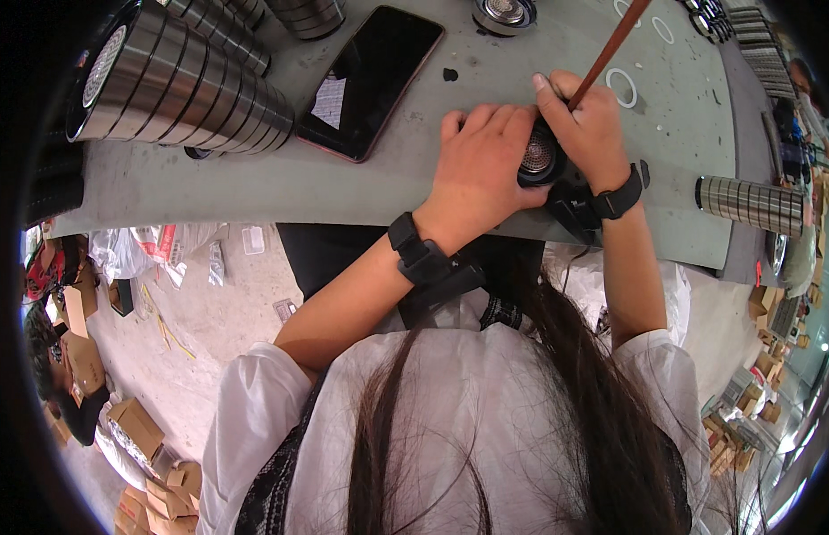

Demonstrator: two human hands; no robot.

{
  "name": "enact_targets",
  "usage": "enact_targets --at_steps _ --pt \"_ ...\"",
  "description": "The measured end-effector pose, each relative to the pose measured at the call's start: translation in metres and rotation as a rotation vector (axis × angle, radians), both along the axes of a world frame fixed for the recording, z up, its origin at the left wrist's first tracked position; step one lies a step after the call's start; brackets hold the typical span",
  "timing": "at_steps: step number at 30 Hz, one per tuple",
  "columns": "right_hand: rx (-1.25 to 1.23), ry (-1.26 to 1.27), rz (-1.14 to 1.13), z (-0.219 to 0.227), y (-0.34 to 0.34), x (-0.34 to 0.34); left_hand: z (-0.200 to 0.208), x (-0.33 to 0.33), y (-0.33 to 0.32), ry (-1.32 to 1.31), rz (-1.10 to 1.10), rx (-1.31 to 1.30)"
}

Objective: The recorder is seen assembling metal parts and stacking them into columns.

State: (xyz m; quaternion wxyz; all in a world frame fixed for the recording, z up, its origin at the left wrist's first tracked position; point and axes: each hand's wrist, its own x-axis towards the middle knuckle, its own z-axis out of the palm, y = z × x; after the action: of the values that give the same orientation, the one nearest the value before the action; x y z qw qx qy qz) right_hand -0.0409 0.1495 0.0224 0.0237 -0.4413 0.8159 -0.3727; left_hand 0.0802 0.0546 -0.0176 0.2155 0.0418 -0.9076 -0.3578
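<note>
left hand: fingers closed around mesh part | right hand: fingers clamped on rod | step: rod work, seemingly; next needs steady hold

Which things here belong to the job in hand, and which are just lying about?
Job, it seems:
black round part with metal mesh, against left hand
reddish-brown stick, in right hand
perhaps the mesh-ended metal stack

Lying about, apparently:
smartphone
cardboard boxes
plastic bag

Evenly bright, fisheye-bent edges, black corners
</note>
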Motion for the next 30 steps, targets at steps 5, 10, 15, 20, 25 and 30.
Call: enact_targets --at_steps 5,10,15,20,25,30 --pt "-0.068 0.008 -0.008 0.000 0.001 0.002 0.004 0.000 0.000 -0.041 -0.020 0.035" --pt "-0.089 0.029 0.006 -0.004 0.000 0.002 0.003 0.001 -0.001 -0.027 -0.015 0.042" --pt "-0.145 0.002 0.004 -0.002 -0.001 0.004 0.002 -0.002 -0.001 -0.034 -0.022 0.045" --pt "-0.171 -0.036 0.026 -0.008 -0.002 0.002 0.003 -0.001 -0.005 -0.085 -0.035 0.043" --pt "-0.247 -0.175 0.020 -0.012 0.002 0.002 0.001 -0.001 -0.006 -0.054 -0.057 0.055" --pt "-0.288 -0.301 0.049 -0.020 0.007 0.002 0.005 -0.002 -0.009 -0.159 -0.044 0.087"
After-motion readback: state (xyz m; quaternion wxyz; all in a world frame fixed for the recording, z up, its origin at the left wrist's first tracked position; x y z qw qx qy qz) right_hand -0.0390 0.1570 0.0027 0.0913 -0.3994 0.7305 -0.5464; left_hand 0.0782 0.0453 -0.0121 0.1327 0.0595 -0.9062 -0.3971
